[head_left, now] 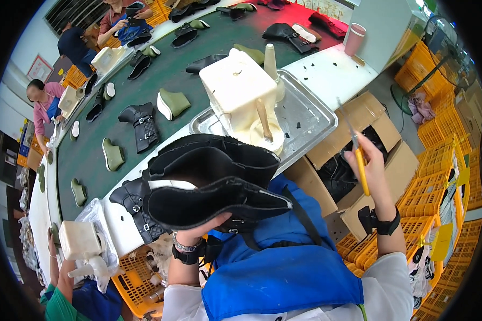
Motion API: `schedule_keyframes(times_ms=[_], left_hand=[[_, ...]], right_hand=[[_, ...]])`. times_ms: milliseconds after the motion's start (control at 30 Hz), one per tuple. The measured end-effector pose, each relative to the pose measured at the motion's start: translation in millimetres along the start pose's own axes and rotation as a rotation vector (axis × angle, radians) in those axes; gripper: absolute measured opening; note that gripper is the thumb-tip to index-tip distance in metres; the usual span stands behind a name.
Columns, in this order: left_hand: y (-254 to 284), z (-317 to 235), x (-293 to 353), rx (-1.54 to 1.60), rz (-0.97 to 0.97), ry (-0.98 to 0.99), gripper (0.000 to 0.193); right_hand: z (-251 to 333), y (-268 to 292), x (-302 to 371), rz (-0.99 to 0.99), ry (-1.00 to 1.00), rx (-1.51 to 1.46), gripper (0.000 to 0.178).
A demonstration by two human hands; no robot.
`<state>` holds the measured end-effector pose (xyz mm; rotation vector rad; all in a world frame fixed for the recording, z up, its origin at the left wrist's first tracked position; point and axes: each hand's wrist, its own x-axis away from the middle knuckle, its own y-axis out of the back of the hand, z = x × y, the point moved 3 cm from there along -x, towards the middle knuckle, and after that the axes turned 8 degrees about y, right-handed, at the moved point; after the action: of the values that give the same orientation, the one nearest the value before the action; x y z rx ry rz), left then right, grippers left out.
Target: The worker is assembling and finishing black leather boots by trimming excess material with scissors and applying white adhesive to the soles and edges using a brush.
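Observation:
My left hand (204, 227) is closed around the underside of black boot uppers (198, 206). Their wide shafts gape upward and hide most of my fingers. Beside them, a buckled black boot (135, 206) rests at the table's edge. Off to the right, my right hand (370, 160) grips a yellow-handled tool (362, 174) with a long thin metal blade pointing up and away; its exact kind is unclear. The blade is apart from the boots.
A metal tray (310, 134) bears a cream container (235, 80) and a wooden-handled brush (263, 115). Beyond runs a green conveyor (91, 160) with black boots and green shoe parts. An open carton (372, 115) and orange crates (434, 176) stand right. Co-workers are at the left.

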<state>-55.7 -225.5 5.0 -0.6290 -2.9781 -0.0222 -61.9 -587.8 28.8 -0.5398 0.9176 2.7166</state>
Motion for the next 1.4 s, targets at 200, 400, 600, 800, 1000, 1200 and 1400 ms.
schedule_keyframes(times_ms=[200,400,600,800,1000,1200,1400], left_hand=[[6.6,8.1,-2.9,-0.343,0.098,-0.164,0.047],[-6.5,1.3,-6.2,-0.307,0.150,-0.297,0.042],[-6.1,3.3,0.9,-0.317,0.155,-0.306,0.040],[-6.1,1.4,-5.9,-0.331,0.173,-0.305,0.038],[-9.6,0.7,-8.0,-0.350,0.187,-0.313,0.037],[-14.6,-1.2,-9.3,-0.370,0.211,-0.312,0.035],[-19.4,-5.6,-9.1,-0.325,0.152,-0.258,0.029]], right_hand=[[63.7,-29.5,-7.5,0.222,0.343,0.069,0.043],[79.5,-39.6,-11.1,0.136,0.603,0.388,0.046],[83.4,-42.5,-8.9,0.081,0.651,0.459,0.046],[81.6,-47.1,-10.3,0.007,0.680,0.495,0.046],[80.8,-48.4,-10.5,0.003,0.692,0.523,0.042],[77.3,-48.0,-11.3,0.028,0.695,0.510,0.035],[69.2,-47.6,-6.9,0.048,0.648,0.468,0.037]])
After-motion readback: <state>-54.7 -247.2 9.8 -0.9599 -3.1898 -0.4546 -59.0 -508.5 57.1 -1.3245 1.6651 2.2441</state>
